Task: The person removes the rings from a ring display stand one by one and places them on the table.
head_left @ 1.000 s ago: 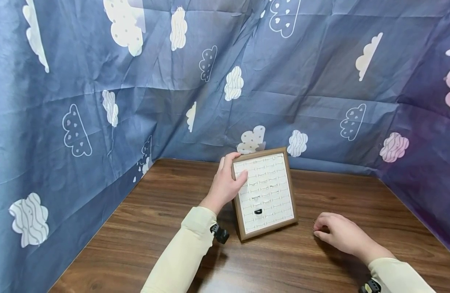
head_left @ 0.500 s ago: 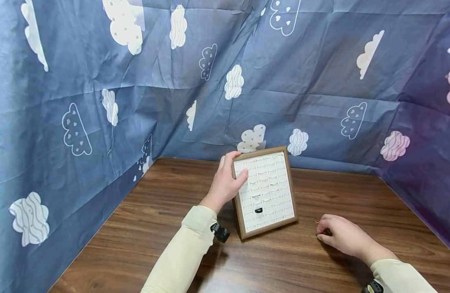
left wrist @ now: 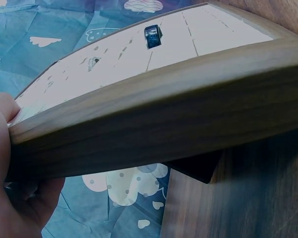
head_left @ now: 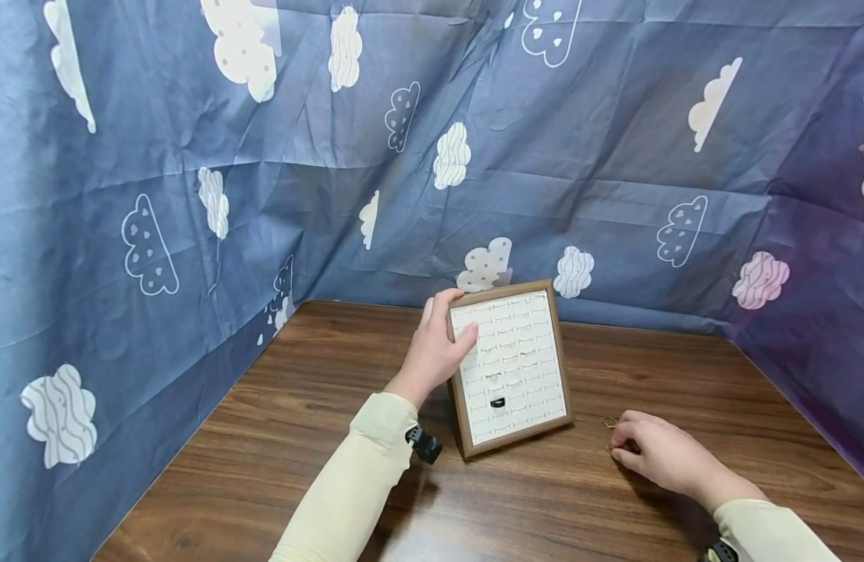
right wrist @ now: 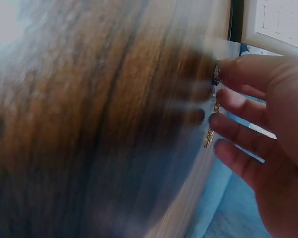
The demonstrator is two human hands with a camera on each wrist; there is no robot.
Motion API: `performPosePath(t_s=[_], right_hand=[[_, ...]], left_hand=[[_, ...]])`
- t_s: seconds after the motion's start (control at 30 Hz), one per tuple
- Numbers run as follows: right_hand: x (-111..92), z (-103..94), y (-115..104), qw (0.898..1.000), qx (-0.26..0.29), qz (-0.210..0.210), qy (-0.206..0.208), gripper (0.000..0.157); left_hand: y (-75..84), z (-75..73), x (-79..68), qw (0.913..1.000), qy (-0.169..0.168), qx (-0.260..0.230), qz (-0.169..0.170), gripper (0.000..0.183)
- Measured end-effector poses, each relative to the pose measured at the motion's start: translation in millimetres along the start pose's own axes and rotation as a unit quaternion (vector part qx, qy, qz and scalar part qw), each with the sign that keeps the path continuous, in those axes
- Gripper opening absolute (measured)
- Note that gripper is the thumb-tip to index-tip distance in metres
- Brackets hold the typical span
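My left hand (head_left: 437, 343) grips the upper left side of a wood-framed ring display board (head_left: 505, 421), thumb over the white slotted face. A black ring (head_left: 498, 403) sits low in the slots; in the left wrist view it looks dark blue and glossy. A smaller silvery ring (left wrist: 93, 63) is further up. At the right, my right hand (head_left: 659, 453) rests low at the tabletop, fingers bent loosely and thumb apart from them. In the right wrist view a silver ring (right wrist: 216, 73) is at the thumb tip, and gold rings (right wrist: 208, 138) lie by the fingertips.
The brown wood-grain table (head_left: 319, 437) ends at a blue cloud-print cloth (head_left: 375, 218) hanging behind and along both sides. The board leans back, with a dark support (left wrist: 201, 166) behind it. Both sleeved wrists wear black straps (head_left: 423, 445).
My right hand has shifted slightly to the right, so a gold ring now shows beyond its fingertips and another small ring by the thumb. The left hand keeps holding the board.
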State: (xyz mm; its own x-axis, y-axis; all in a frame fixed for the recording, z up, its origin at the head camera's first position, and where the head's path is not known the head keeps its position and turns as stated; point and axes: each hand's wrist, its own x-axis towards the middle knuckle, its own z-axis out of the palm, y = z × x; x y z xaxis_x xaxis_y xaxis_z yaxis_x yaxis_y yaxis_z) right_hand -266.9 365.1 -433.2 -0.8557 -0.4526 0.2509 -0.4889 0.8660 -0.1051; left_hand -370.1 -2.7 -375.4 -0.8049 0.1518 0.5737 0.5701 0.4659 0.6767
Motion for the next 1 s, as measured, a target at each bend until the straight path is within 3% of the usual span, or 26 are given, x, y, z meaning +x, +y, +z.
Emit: performPosePath(t_s=[0.17, 0.53, 1.0], right_hand=[[10.2, -4.9, -13.3, 0.999, -0.007, 0.019, 0.037, 0.020], [38.7, -6.7, -43.9, 0.994, 0.018, -0.030, 0.102, 0.022], [61.9, 8.2, -77.5, 0.989, 0.043, -0.057, 0.127, 0.028]], left_hand=[[-0.4, -0.6, -0.3, 1.0000, 0.000, -0.002, -0.003, 0.061], [-0.1, 0.8, 0.4, 1.0000, -0.003, -0.002, -0.004, 0.061], [0.6, 0.1, -0.7, 1.0000, -0.003, -0.004, -0.001, 0.061]])
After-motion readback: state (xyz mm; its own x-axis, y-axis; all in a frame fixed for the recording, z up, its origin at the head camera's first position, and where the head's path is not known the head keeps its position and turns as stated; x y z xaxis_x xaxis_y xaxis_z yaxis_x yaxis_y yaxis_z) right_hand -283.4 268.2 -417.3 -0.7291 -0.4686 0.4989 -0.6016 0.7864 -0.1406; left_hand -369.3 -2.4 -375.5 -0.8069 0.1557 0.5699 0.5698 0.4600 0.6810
